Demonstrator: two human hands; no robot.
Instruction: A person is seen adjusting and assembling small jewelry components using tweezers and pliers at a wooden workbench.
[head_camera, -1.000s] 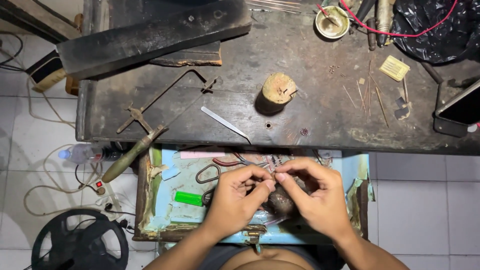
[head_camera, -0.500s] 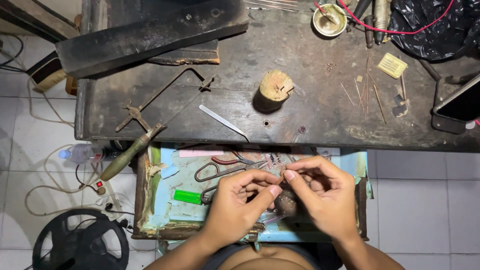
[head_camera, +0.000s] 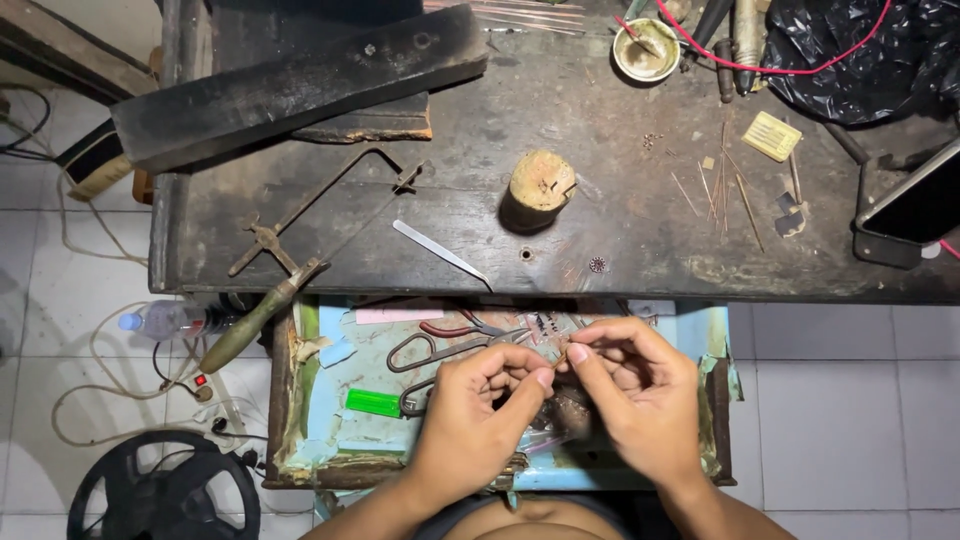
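Note:
My left hand (head_camera: 478, 415) and my right hand (head_camera: 635, 390) meet fingertip to fingertip over an open drawer (head_camera: 300, 440). Between the pinched thumbs and forefingers sits a tiny thin metal piece (head_camera: 560, 356), too small to make out. Both hands grip it. Under the hands lies a dark lump, mostly hidden. Pliers with red handles (head_camera: 447, 328) and dark shears (head_camera: 420, 350) lie in the drawer just left of my left hand. A green lighter (head_camera: 372, 402) rests lower left in the drawer.
A dark wooden workbench (head_camera: 620, 240) spans the top. On it are a jeweller's saw (head_camera: 290, 255), tweezers (head_camera: 440, 252), a small wooden stump (head_camera: 541, 182), thin wire rods (head_camera: 725, 190), a small bowl (head_camera: 646, 50) and a long dark beam (head_camera: 300, 80). A fan (head_camera: 160, 490) stands on the floor.
Both hands have shifted slightly right and down over the drawer, fingertips still pinched together on the small piece.

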